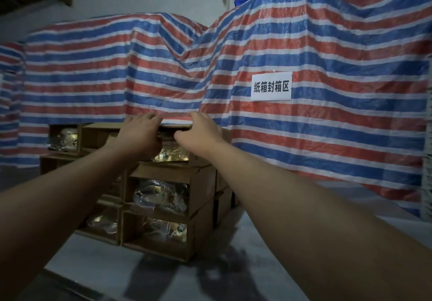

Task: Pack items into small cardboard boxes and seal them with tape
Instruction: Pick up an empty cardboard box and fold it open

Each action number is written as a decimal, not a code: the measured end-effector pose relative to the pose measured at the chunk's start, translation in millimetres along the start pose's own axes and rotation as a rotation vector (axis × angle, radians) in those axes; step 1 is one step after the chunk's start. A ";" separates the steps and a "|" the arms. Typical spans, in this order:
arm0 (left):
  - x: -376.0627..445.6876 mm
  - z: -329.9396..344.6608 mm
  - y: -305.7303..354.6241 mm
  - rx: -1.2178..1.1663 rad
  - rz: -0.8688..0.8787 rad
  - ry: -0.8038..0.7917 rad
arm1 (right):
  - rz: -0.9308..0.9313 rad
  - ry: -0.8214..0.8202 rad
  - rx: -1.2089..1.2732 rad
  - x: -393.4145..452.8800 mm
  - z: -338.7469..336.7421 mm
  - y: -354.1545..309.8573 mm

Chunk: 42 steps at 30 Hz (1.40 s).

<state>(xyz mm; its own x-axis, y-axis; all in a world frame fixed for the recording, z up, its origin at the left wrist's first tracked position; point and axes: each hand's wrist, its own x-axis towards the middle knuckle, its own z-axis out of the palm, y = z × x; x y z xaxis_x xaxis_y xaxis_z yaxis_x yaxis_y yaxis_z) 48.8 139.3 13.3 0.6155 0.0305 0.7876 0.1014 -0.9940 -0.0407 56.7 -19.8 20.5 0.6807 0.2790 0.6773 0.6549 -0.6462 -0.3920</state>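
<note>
Forearms, 2, bare, nearest the lens, reaching forward from the bottom corners.

Left hand (140, 132): fingers curled over the top edge of the top cardboard box (173, 151), thumb side hidden behind the palm. Right hand (201, 132): fingers hooked over the same edge, thumb tucked below it at the box's open face. Both grip the box; whether the fingertips are spread or pressed together beyond the edge cannot be told.

Top cardboard box: directly under both sets of fingers, open side toward the camera, showing plastic-wrapped goods (173, 154) just below the fingers.

Stacked cardboard boxes (161, 207): at least 7 open faces countable in dim light, in 2 columns under the fingers and to their left; more may be hidden.

Striped tarpaulin (327, 67): 1, hanging just beyond the fingertips. Paper sign (271, 86): 1, up and right of the right fingers. Tape: 0 in view.

Risks, as judged: pulling the top box with its open face forward could spill the wrapped goods; dragging it may shift the boxes beneath and topple the stack; the tarpaulin hem may snag on the fingers.
</note>
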 end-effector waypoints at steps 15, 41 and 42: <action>-8.8 6.0 -19.8 -0.085 -0.056 0.040 | -0.054 0.047 -0.085 -0.5 4.5 -2.7; -21.5 -64.9 147.1 -1.684 -0.213 -0.193 | 0.446 0.081 0.443 -42.8 -211.3 101.5; -25.1 -58.8 159.9 -1.710 -0.241 -0.232 | 0.480 0.054 0.449 -51.5 -215.4 113.7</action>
<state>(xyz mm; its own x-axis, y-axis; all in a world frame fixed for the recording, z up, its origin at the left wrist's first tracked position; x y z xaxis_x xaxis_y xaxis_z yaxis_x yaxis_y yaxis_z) 3.6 -26.5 23.1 0.8173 0.0430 0.5746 -0.5762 0.0587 0.8152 25.4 -260.6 75.1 0.9215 -0.0102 0.3883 0.3638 -0.3276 -0.8719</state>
